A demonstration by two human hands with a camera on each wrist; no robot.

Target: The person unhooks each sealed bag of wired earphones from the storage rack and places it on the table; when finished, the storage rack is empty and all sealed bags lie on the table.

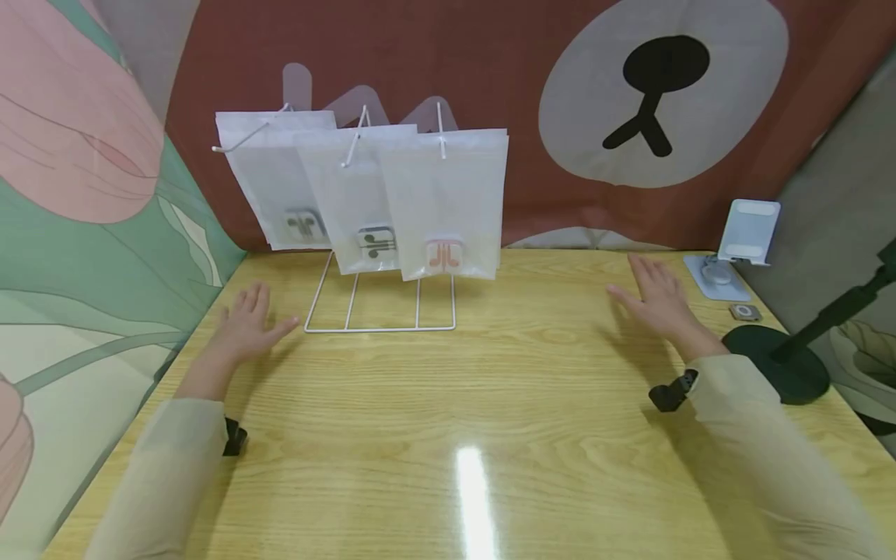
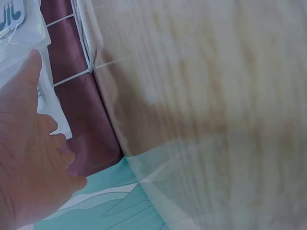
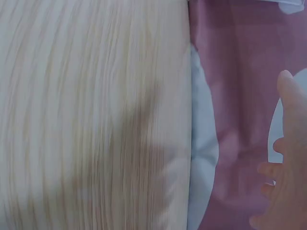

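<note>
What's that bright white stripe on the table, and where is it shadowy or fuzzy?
Head view: the stripe is glare on the shiny table, with soft shadows by the left hand and right hand. Left wrist view: the wood grain looks smeary. Right wrist view: a fuzzy shadow crosses the table.

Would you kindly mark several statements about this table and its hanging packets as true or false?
1. Packets hang from the white wire rack. True.
2. The left grip holds a packet. False: it holds nothing.
3. The phone stand is left of the rack in the head view. False: it is at the table's right side.
4. The rightmost packet shows a pinkish item. True.
5. The right grip is nearer the phone stand than the rack. True.
</note>
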